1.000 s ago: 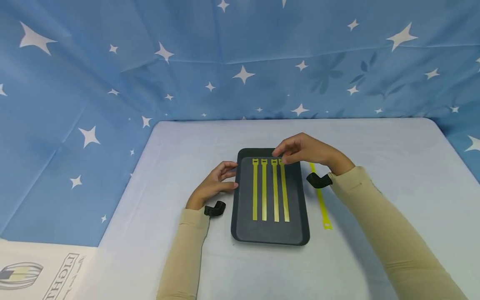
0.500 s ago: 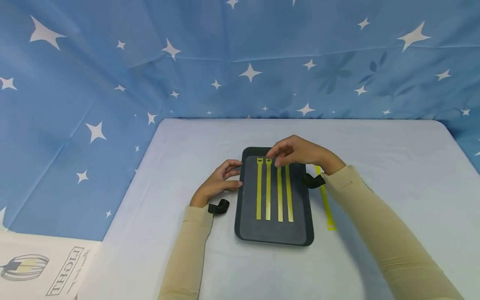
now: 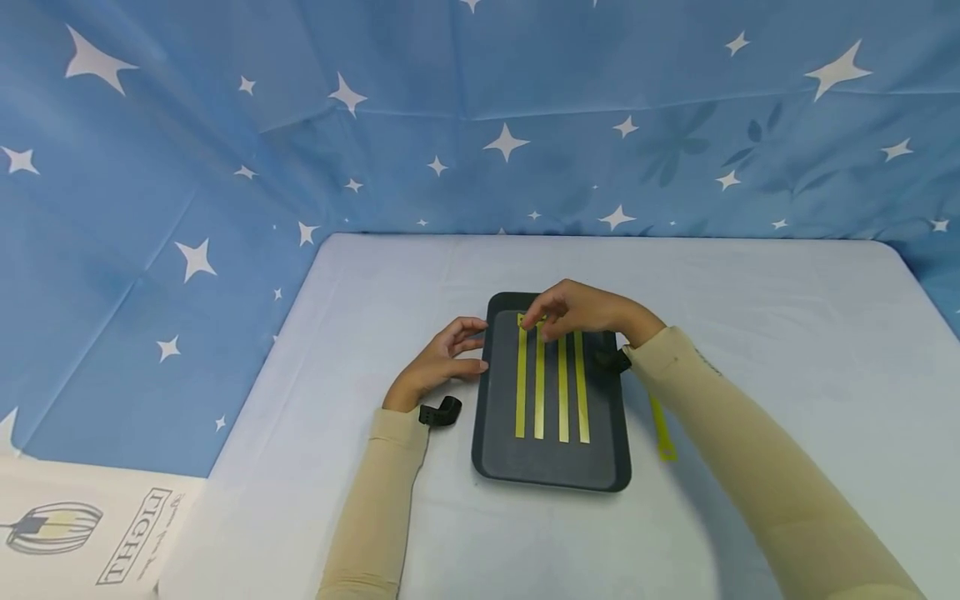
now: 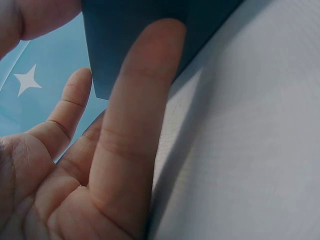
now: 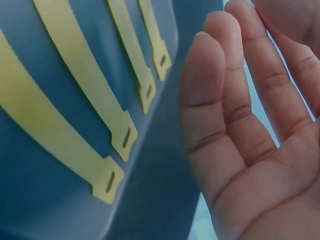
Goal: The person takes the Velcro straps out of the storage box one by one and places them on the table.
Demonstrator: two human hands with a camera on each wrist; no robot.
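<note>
A dark grey tray (image 3: 551,468) lies on the white cloth. In it, several yellow cable ties (image 3: 539,392) with slotted heads lie side by side, heads at the far end. My left hand (image 3: 442,358) touches the tray's left side with thumb and fingertips; the left wrist view shows the fingers fairly straight against the tray wall (image 4: 112,55). Over the heads hovers my right hand (image 3: 592,312), hiding some of them in the head view. The right wrist view shows its fingers loosely bent, holding nothing, beside the slotted tie ends (image 5: 125,137).
Another yellow cable tie (image 3: 663,433) lies on the cloth right of the tray, partly hidden by my right forearm. Behind the table hangs a blue curtain (image 3: 405,92) with white stars. A printed cream cloth (image 3: 82,533) shows at the lower left.
My right hand has moved left along the tie heads, from the rightmost toward the leftmost ones. The left hand stays at the tray's side. The view has shifted slightly.
</note>
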